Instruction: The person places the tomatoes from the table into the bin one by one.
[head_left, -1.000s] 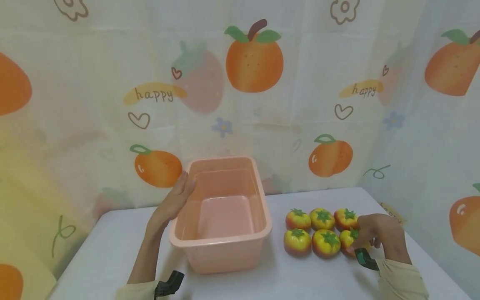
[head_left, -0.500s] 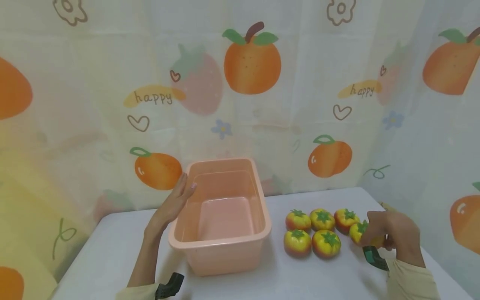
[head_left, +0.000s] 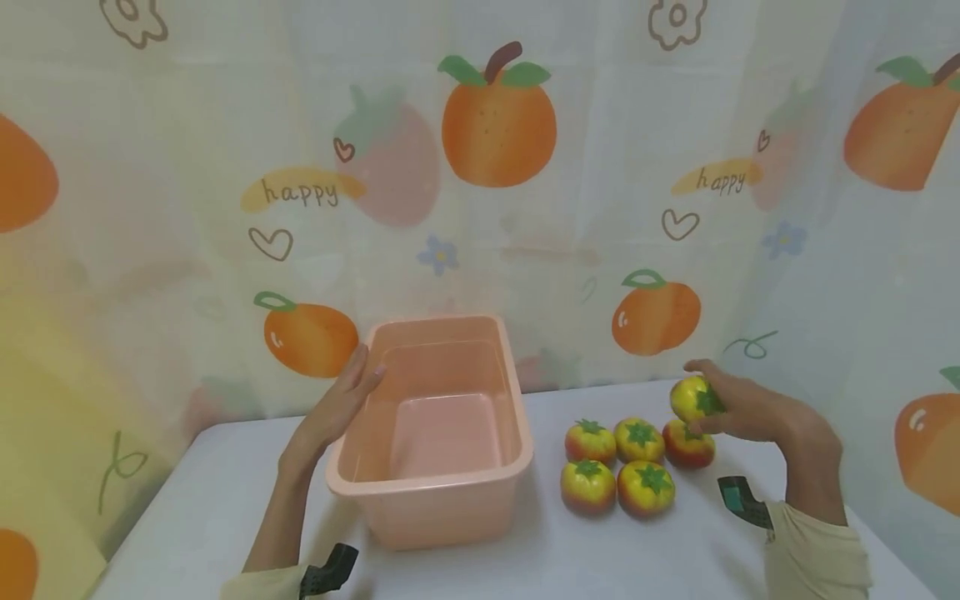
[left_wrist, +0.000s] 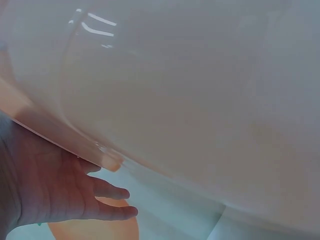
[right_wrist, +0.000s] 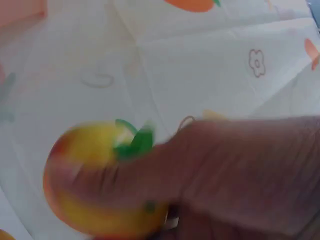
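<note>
Right of the peach-pink basin (head_left: 442,518), my right hand (head_left: 753,410) grips one persimmon (head_left: 685,397), best raised clear of the other five persimmons (head_left: 647,490), left hand (head_left: 332,412) straight-fingered against basin's left side.

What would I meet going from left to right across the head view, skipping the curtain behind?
Left hand → pink basin → front-left fruit → front-right fruit → held fruit → right hand gripping it.
</note>
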